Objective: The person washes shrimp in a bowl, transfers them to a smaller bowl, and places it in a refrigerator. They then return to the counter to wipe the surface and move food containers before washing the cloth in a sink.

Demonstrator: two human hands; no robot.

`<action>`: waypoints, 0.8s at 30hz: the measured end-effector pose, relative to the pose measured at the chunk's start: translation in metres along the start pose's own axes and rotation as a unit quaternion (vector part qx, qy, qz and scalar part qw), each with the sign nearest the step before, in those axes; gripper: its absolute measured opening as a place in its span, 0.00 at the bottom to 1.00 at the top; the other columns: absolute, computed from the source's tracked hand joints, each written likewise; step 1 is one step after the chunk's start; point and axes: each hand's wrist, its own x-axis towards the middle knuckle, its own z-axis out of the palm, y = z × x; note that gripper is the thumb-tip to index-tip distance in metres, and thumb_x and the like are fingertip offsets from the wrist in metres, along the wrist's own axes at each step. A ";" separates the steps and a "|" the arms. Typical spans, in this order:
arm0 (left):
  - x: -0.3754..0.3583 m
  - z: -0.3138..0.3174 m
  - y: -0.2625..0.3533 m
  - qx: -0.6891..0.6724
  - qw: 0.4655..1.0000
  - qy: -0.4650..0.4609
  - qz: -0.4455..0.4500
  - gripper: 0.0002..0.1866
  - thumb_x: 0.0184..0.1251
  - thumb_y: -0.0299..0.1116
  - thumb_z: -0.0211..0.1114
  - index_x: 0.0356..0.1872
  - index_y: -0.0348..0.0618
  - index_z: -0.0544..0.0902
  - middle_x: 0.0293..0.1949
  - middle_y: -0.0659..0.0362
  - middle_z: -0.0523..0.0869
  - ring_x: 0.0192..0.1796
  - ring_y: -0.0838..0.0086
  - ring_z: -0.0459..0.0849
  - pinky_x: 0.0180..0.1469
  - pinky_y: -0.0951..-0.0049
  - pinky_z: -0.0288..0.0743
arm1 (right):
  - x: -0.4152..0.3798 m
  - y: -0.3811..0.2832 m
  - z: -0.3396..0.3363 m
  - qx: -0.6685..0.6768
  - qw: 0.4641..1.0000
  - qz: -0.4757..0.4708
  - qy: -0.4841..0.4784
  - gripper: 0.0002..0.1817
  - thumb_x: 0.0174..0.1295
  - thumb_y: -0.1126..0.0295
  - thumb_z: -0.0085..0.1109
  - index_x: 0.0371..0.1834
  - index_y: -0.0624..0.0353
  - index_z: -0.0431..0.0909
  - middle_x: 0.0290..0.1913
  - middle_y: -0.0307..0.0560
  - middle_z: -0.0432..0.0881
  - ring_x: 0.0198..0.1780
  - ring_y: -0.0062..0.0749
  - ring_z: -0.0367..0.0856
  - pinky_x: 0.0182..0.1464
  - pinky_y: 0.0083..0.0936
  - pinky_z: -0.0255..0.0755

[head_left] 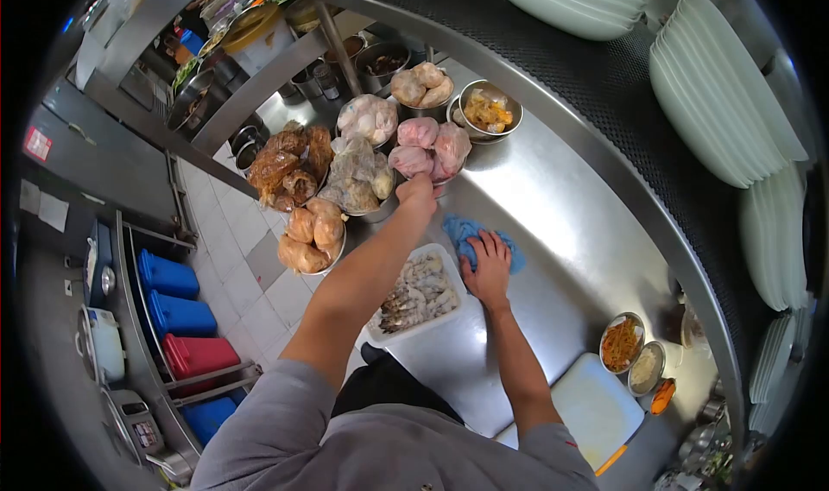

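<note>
My left hand (420,195) reaches forward to a metal bowl (446,180) heaped with pink meat in clear plastic bags (416,133). Its fingers are closed at the bowl's near rim, and the fingertips are partly hidden. On the steel counter, my right hand (489,271) lies with fingers spread over a bunched blue cloth (466,232). Between my forearms sits a white tub (460,292) of raw peeled shrimp (420,294), just left of the right hand.
Bowls of bagged food stand beyond my left hand, including dark brown meat (289,167) and orange-tinted pieces (311,236). A shelf edge (635,158) with stacked white dishes (704,89) curves overhead. A cutting board (598,409) and bowls of shredded food (622,344) are at right.
</note>
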 end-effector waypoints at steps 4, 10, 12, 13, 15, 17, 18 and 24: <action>-0.011 -0.025 0.009 0.083 0.994 -0.056 -0.034 0.10 0.63 0.28 0.64 0.39 0.30 0.79 0.40 0.53 0.84 0.35 0.66 0.86 0.25 0.69 0.80 | 0.009 0.010 0.011 -0.011 1.000 0.011 0.001 0.22 0.60 0.63 0.57 0.58 0.54 0.75 0.66 0.50 0.71 0.70 0.50 0.64 0.71 0.51 0.54; -0.037 -0.067 0.017 0.143 0.981 -0.128 0.019 0.07 0.62 0.24 0.61 0.38 0.31 0.78 0.36 0.53 0.83 0.33 0.66 0.85 0.27 0.65 0.83 | 0.046 0.032 0.033 -0.009 1.000 0.018 0.019 0.23 0.60 0.68 0.53 0.60 0.59 0.73 0.67 0.52 0.71 0.71 0.51 0.62 0.73 0.50 0.53; -0.045 -0.083 0.028 0.178 0.971 -0.159 0.016 0.07 0.58 0.18 0.59 0.38 0.32 0.78 0.36 0.54 0.81 0.34 0.64 0.85 0.32 0.61 0.87 | 0.061 0.038 0.035 -0.011 1.000 0.010 0.025 0.24 0.60 0.69 0.53 0.61 0.62 0.72 0.67 0.54 0.70 0.71 0.52 0.62 0.73 0.49 0.53; -0.048 -0.090 0.034 0.175 0.968 -0.177 0.006 0.07 0.58 0.18 0.58 0.38 0.33 0.78 0.35 0.55 0.81 0.34 0.65 0.85 0.32 0.61 0.87 | 0.072 0.038 0.036 -0.007 0.999 0.012 0.029 0.24 0.59 0.70 0.52 0.61 0.63 0.72 0.67 0.55 0.70 0.71 0.52 0.63 0.73 0.49 0.54; -0.058 -0.104 0.049 0.170 0.962 -0.211 -0.017 0.08 0.59 0.17 0.58 0.40 0.33 0.78 0.34 0.55 0.82 0.34 0.66 0.85 0.32 0.63 0.87 | 0.095 0.036 0.036 0.002 0.999 0.015 0.033 0.24 0.58 0.71 0.52 0.60 0.66 0.71 0.68 0.56 0.70 0.70 0.51 0.64 0.73 0.49 0.54; -0.082 -0.115 0.074 0.180 0.961 -0.209 -0.030 0.10 0.58 0.16 0.57 0.42 0.30 0.78 0.37 0.53 0.83 0.34 0.65 0.85 0.32 0.64 0.87 | 0.124 0.038 0.047 0.017 0.996 -0.009 0.087 0.22 0.61 0.72 0.51 0.59 0.68 0.71 0.63 0.60 0.73 0.66 0.55 0.68 0.69 0.47 0.59; -0.086 -0.125 0.080 0.187 0.960 -0.205 -0.036 0.10 0.58 0.16 0.57 0.42 0.28 0.78 0.37 0.52 0.83 0.33 0.65 0.86 0.31 0.64 0.88 | 0.136 0.040 0.060 0.043 0.994 -0.007 0.104 0.21 0.62 0.73 0.50 0.59 0.68 0.71 0.61 0.61 0.74 0.64 0.56 0.69 0.68 0.46 0.60; -0.122 -0.183 0.129 0.233 0.955 -0.177 -0.049 0.11 0.59 0.14 0.56 0.44 0.25 0.78 0.39 0.49 0.84 0.35 0.61 0.88 0.32 0.63 0.89 | 0.213 0.032 0.117 0.162 0.982 0.031 0.097 0.18 0.69 0.70 0.48 0.60 0.65 0.70 0.56 0.62 0.77 0.61 0.58 0.72 0.64 0.44 0.64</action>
